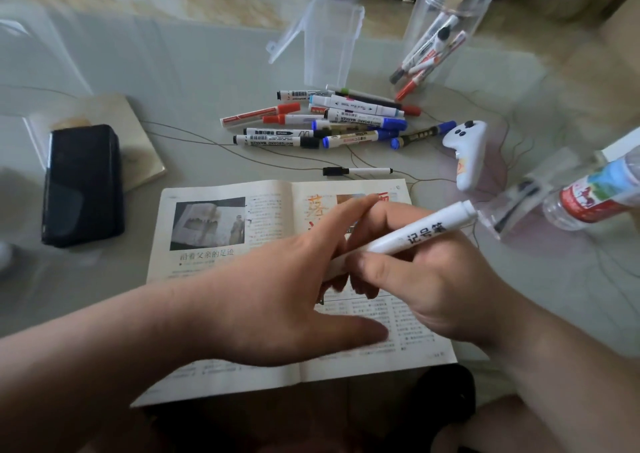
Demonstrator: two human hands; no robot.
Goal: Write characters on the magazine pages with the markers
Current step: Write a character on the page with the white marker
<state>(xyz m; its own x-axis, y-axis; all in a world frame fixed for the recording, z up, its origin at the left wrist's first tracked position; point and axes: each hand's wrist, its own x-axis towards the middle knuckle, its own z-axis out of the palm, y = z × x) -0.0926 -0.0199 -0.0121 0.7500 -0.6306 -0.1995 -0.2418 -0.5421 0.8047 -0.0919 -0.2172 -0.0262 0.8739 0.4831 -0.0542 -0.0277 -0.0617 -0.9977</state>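
Left hand [287,289]: over the open magazine [207,258], index finger and thumb straight; I cannot tell whether its hidden fingers pinch the marker's lower end.
Magazine: flat on the desk [207,71]; thin, soft pages, probably prone to sliding unless pressed down.
White marker [415,234]: slanted above the right page; light, stiff, smooth barrel, best gripped low.
Right hand [426,279]: curled round the barrel.
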